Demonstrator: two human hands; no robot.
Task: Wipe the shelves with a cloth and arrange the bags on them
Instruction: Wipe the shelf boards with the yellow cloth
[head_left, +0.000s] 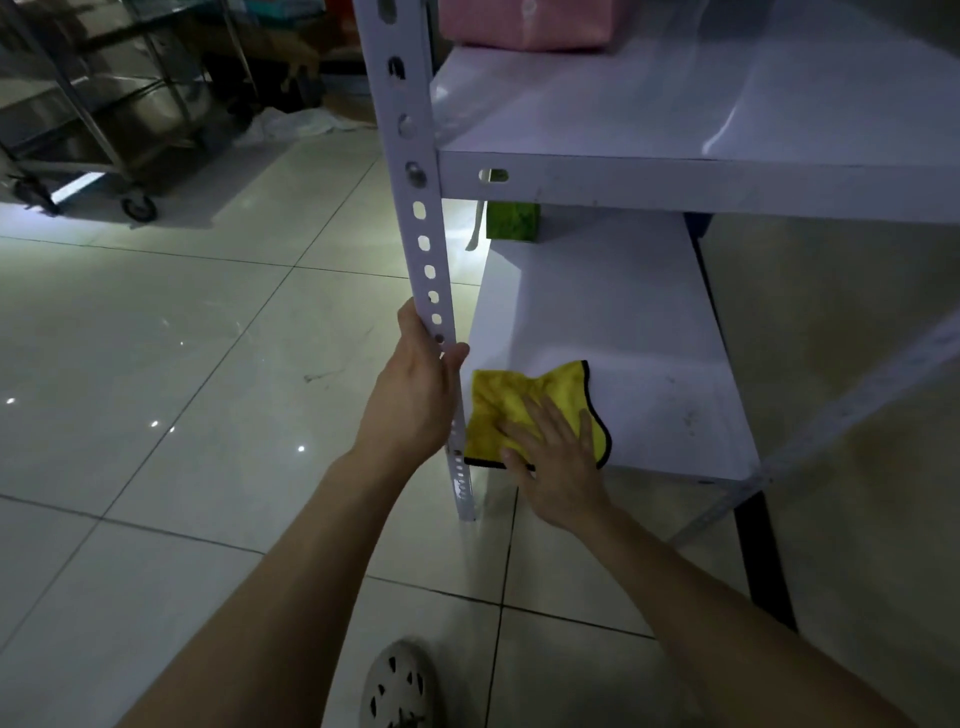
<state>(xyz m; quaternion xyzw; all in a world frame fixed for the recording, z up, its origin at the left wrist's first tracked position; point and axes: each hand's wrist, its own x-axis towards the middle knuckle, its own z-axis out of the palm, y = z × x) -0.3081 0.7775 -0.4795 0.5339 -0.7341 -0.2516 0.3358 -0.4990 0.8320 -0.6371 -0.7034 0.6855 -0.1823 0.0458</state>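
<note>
A yellow cloth (511, 400) with a dark hem lies on the front left corner of the low white shelf (644, 364). My right hand (558, 457) presses flat on the cloth, fingers spread. My left hand (415, 384) grips the white perforated upright post (415, 218) of the rack, just left of the cloth. Above, a second white shelf (675, 119) carries a pink bag (524, 23) at its back. A green bag (511, 221) sits at the rear of the low shelf, partly hidden by the upper shelf.
Pale glossy floor tiles (182, 364) spread to the left. A wheeled steel trolley (104, 119) stands at the far left back, with crumpled plastic (296, 124) beside it. My shoe (397, 686) shows at the bottom. A second rack post (831, 426) slants at the right.
</note>
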